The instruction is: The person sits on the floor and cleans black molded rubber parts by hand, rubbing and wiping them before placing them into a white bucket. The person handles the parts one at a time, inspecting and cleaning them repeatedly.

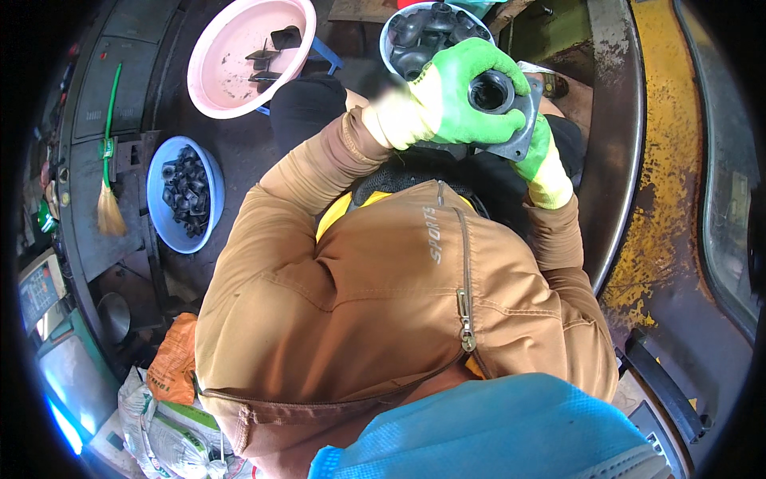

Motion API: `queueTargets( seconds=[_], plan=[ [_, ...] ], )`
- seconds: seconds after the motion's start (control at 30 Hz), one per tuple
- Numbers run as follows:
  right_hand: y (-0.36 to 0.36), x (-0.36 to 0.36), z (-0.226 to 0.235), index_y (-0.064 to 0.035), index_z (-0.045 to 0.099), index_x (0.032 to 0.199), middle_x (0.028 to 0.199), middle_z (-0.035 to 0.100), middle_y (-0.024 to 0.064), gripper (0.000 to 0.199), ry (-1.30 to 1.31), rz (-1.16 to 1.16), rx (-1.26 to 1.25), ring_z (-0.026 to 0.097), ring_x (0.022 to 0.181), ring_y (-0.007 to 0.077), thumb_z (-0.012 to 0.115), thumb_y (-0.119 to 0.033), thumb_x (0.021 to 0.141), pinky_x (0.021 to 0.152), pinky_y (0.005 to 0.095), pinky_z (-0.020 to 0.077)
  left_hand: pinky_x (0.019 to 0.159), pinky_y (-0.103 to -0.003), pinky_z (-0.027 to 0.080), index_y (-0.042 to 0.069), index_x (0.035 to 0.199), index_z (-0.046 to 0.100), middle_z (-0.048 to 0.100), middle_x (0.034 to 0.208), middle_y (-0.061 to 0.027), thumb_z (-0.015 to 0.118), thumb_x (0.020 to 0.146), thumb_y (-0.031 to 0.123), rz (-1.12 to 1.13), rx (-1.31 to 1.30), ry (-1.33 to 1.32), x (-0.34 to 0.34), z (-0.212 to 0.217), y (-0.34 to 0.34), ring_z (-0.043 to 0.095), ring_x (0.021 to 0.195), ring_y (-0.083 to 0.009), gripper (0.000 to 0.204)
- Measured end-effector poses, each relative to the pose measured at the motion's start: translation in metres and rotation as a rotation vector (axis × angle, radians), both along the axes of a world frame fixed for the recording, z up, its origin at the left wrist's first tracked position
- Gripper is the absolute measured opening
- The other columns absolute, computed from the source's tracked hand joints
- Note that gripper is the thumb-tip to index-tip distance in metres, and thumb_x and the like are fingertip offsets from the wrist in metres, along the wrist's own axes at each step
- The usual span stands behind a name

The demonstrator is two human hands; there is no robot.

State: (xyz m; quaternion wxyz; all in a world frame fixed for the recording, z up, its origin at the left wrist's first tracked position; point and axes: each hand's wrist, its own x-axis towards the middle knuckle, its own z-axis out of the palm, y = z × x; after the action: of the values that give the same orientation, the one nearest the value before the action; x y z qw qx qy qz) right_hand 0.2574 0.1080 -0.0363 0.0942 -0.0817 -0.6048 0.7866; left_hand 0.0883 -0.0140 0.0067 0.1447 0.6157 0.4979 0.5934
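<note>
A black flanged part (pixel 523 108) with a square plate, a round collar and a hole through it is held up in front of me. My left hand (pixel 455 92), in a green-and-cream glove, wraps its fingers and thumb around the collar. From below and to the right, my right hand (pixel 541 156), gloved the same way, grips the plate's edge; its fingertips are hidden behind the plate. Just beyond my hands stands a light-blue basin (pixel 388 57) heaped with black rounded parts (pixel 415 60).
A pink basin (pixel 209 60) with a few black pieces (pixel 265 60) stands at the far left. Nearer, a blue basin (pixel 159 227) holds many small black parts (pixel 185 191). A broom (pixel 110 203) leans at left. Close on the right runs a worn yellow machine panel (pixel 658 160).
</note>
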Motion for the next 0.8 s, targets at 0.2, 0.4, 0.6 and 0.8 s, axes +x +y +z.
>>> queueTargets(
  seconds=[0.2, 0.4, 0.6, 0.8],
  plan=[
    [-0.008, -0.006, 0.011, 0.0007, 0.047, 0.131, 0.126, 0.056, 0.0153, 0.074, -0.189, 0.107, 0.151, 0.058, 0.114, 0.0228, 0.033, -0.062, 0.094, 0.096, 0.0321, 0.0472, 0.08, -0.033, 0.051, 0.003, 0.1, 0.063, 0.065, 0.097, -0.0104, 0.074, 0.072, 0.011, -0.115, -0.143, -0.067, -0.003, -0.002, -0.004, 0.063, 0.092, -0.0209, 0.032],
    [-0.001, -0.007, -0.002, -0.0038, 0.049, 0.131, 0.128, 0.056, 0.0087, 0.043, 0.017, 0.252, -0.017, 0.056, 0.114, 0.0177, 0.061, -0.013, 0.091, 0.096, 0.0303, 0.0479, 0.085, -0.033, 0.049, 0.004, 0.099, 0.065, 0.064, 0.099, -0.0095, 0.072, 0.07, 0.007, -0.283, -0.178, -0.002, -0.002, -0.001, -0.007, 0.062, 0.095, -0.0203, 0.03],
    [0.011, -0.001, -0.034, -0.0103, 0.052, 0.131, 0.133, 0.053, 0.0057, 0.045, 0.027, 0.333, 0.452, 0.049, 0.123, 0.0189, 0.063, -0.023, 0.089, 0.105, 0.0332, 0.0405, 0.09, -0.036, 0.047, 0.004, 0.097, 0.065, 0.063, 0.103, -0.0108, 0.073, 0.067, 0.013, -0.589, -0.242, -0.063, -0.003, -0.009, 0.002, 0.06, 0.101, -0.023, 0.031],
    [-0.002, -0.014, -0.042, -0.0053, 0.056, 0.119, 0.086, 0.05, 0.0027, 0.033, -0.148, 0.222, -0.415, 0.041, 0.068, 0.0111, 0.052, -0.027, 0.094, 0.059, 0.0233, 0.0326, 0.092, -0.036, 0.046, 0.003, 0.098, 0.065, 0.063, 0.105, -0.0098, 0.075, 0.069, 0.023, -0.427, -0.091, -0.375, -0.021, -0.04, 0.008, 0.058, 0.105, -0.0227, 0.036]
  ],
)
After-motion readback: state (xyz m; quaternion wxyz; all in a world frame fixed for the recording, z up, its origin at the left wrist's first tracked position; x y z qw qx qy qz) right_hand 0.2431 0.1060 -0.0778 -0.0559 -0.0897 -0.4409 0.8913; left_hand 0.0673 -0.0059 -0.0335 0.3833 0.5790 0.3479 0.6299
